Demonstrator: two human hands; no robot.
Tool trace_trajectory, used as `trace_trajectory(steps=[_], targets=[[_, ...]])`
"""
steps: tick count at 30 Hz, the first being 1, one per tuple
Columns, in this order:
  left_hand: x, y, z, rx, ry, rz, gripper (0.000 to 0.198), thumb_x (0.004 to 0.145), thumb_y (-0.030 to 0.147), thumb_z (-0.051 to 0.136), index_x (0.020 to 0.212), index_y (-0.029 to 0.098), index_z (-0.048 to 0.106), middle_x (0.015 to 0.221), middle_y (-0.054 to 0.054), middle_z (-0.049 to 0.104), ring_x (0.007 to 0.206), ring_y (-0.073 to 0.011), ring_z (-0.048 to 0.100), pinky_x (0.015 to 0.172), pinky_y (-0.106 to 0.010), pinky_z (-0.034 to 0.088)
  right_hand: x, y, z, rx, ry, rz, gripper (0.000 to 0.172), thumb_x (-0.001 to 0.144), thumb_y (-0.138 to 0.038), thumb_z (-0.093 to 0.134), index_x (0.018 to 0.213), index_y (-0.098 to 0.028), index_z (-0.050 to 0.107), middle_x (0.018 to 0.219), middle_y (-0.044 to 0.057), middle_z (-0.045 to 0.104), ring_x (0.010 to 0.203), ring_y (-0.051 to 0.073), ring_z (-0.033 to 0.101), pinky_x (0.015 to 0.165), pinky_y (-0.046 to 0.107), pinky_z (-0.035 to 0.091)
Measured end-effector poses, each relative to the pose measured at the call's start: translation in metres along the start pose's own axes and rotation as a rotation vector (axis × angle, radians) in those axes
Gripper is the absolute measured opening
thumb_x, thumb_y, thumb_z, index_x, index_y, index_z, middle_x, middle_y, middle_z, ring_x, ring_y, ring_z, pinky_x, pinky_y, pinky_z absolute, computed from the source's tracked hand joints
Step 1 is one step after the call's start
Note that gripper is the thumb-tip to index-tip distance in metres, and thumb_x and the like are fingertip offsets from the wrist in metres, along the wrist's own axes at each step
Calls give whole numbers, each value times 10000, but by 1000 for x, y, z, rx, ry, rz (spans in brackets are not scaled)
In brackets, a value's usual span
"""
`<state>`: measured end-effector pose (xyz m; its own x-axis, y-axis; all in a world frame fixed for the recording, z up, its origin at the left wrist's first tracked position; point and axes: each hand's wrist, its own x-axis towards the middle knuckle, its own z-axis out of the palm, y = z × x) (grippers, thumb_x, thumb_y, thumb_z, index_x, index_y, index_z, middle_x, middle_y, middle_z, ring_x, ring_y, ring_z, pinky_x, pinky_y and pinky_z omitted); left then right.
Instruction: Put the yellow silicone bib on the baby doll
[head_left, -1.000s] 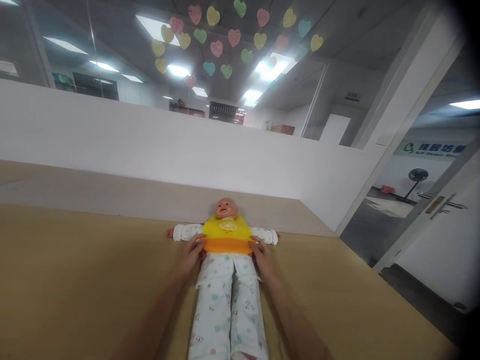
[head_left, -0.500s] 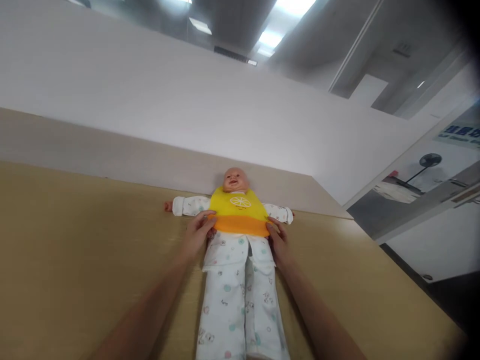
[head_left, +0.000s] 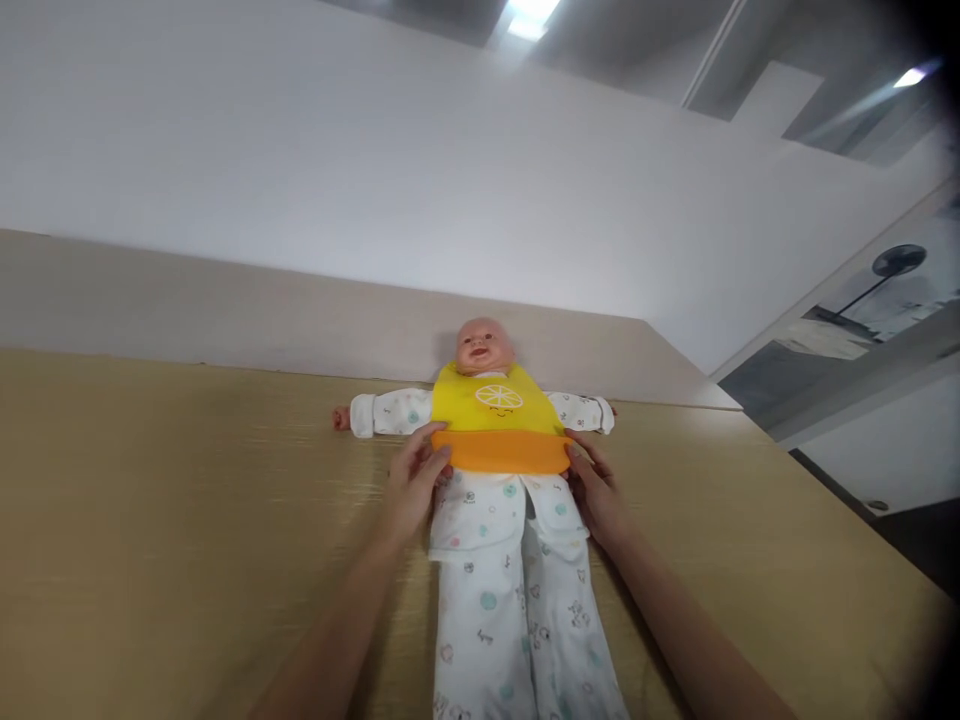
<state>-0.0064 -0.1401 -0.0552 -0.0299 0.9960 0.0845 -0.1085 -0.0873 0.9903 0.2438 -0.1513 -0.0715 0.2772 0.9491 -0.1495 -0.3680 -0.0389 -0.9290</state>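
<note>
Head view shows both hands, left hand [head_left: 415, 487] and right hand [head_left: 596, 487], still pinching the bib [head_left: 500, 430] pocket's 2 corners on the doll [head_left: 495, 520], unchanged.

A wide bench [head_left: 150, 520] with a pale wood-grain top fills the lower part of the view. Along its far edge runs a low beige ledge [head_left: 225, 310], and above that rises a plain white wall [head_left: 337, 150]. Ceiling lights [head_left: 529, 12] glow at the top. To the right, past a grey frame [head_left: 862, 385], a standing fan [head_left: 889, 265] is on a pale floor.
</note>
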Motion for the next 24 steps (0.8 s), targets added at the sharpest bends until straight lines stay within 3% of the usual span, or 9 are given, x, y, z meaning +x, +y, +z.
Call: trace_trajectory(steps=[6,12,18,24], targets=[[2,4,0,-8,-11,9,419,758,376,622,1131,193,574,571,52,524,545,-99,503,543,-205,407,2,0,4,79,-63,-5,490,716,-359,692,1172,-237,559,548,-53,543,504,58,439,475,170,316],[4,2,2,-45,-16,26,371,751,377,629,1073,194,618,544,47,545,512,-85,472,516,-193,375,5,0,8,51,-21,-34,513,658,-369,703,1131,-210,582,520,-57,520,485,66,429,470,182,313],[1,6,6,-121,42,6,407,675,376,678,1006,145,632,541,41,532,521,-87,465,498,-196,345,8,-1,9,50,-70,-77,495,673,-398,681,1125,-219,587,487,-65,511,480,67,438,479,175,307],[-6,5,6,-64,38,14,448,698,397,650,1059,135,601,549,42,518,533,-94,455,501,-203,332,8,0,11,32,-64,-69,533,656,-425,680,1140,-220,589,477,-58,533,449,74,426,455,176,288]])
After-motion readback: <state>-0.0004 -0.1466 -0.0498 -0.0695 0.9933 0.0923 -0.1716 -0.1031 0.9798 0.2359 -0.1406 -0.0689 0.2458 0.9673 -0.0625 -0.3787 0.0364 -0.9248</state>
